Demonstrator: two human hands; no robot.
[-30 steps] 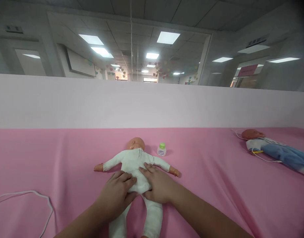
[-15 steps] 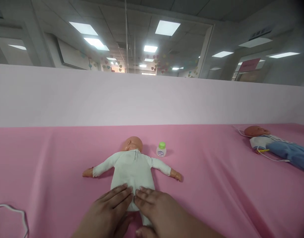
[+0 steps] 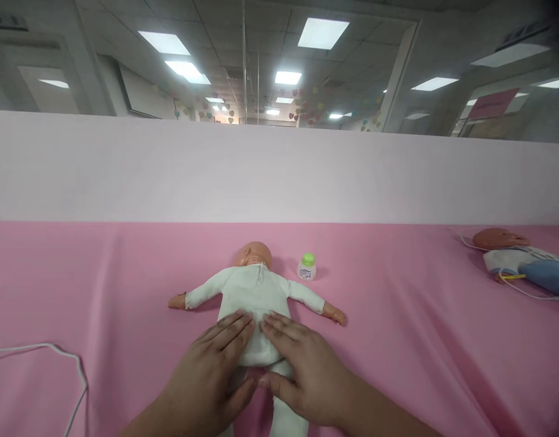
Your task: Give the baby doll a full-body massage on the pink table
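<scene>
both my hands lie flat on the lower back of a doll in white clothing [image 3: 254,291], which is stretched out on the pink-covered worktop [image 3: 374,346] right in front of me. my left hand [image 3: 212,367] is open, its fingers nearly straight and side by side, with nothing gripped; my right hand [image 3: 307,362] mirrors it, just as open, resting on the cloth rather than grasping it. i'd say the flat fingers are meant to spread the contact instead of pinching one spot, and having one hand each side of the middle keeps the touch even. my thumbs come close together over the gap between the legs; i can't tell whether they meet.

the doll seems to be face down, the neck closure uppermost, and its arms reach out to both sides, which probably helps it lie steady. a small bottle with a green cap [image 3: 307,268] stands upright beside its head, clear of my hands. a white cord [image 3: 80,367] lies off to the left, and a second doll in blue [image 3: 547,276] rests well apart on the right.
</scene>
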